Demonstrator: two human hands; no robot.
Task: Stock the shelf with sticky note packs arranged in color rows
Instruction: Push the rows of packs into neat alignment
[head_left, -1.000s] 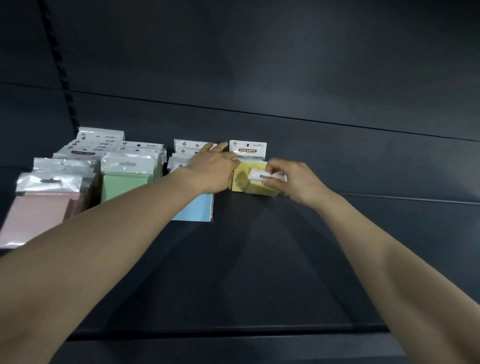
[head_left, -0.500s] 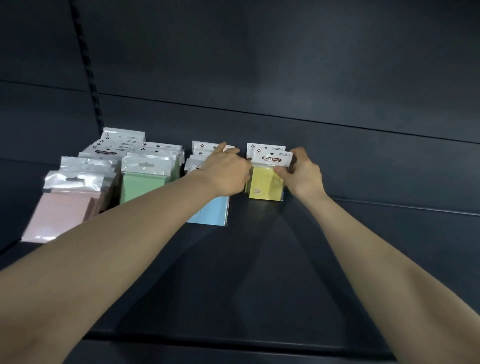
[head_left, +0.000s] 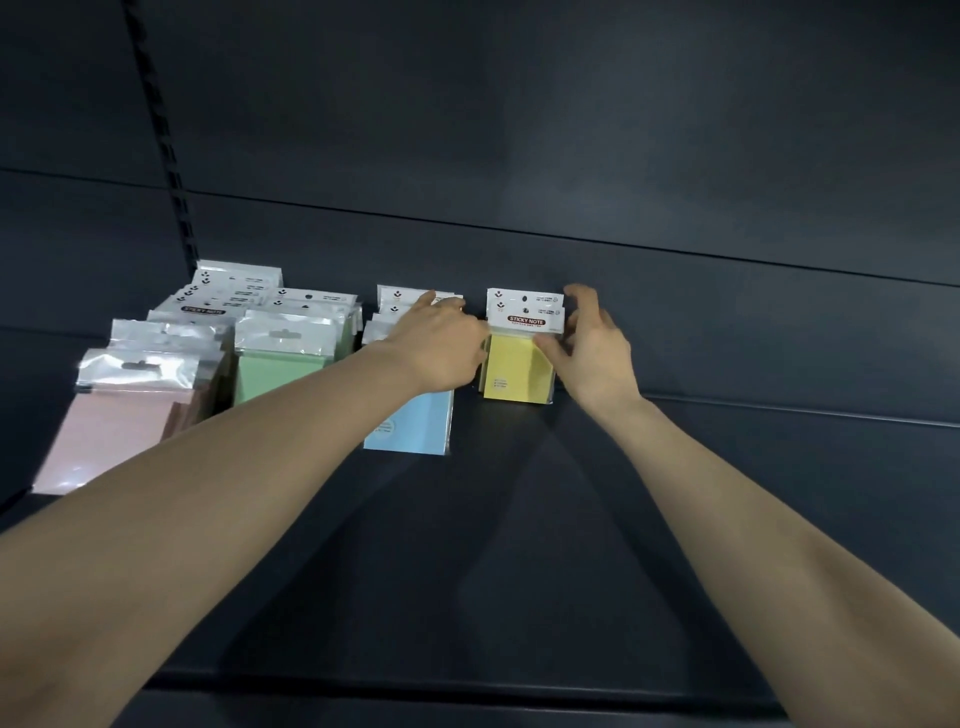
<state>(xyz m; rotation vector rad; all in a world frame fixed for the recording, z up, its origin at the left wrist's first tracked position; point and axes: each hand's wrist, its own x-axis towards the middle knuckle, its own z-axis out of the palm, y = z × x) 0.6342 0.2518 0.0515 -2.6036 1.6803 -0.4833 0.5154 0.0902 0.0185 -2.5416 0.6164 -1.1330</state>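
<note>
Both hands frame the yellow row: our right hand (head_left: 592, 353) pinches the front yellow pack (head_left: 517, 371) by its right edge, thumb on its face; our left hand (head_left: 441, 348) meets its left edge, grip hidden. Between them the pack stands on the shelf (head_left: 519, 545). We judge squaring-up in hand; next, a gentle release, so nothing topples. We count four rows: three yellow headers show; blue row (head_left: 410, 426), green row (head_left: 280, 364) and pink row (head_left: 119, 426), leftward of our left hand, overlap beyond counting.

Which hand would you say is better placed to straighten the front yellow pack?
Likely the right hand: thumb and fingers pinch the front yellow pack by its right edge; the left hand lies over the blue row.
</note>
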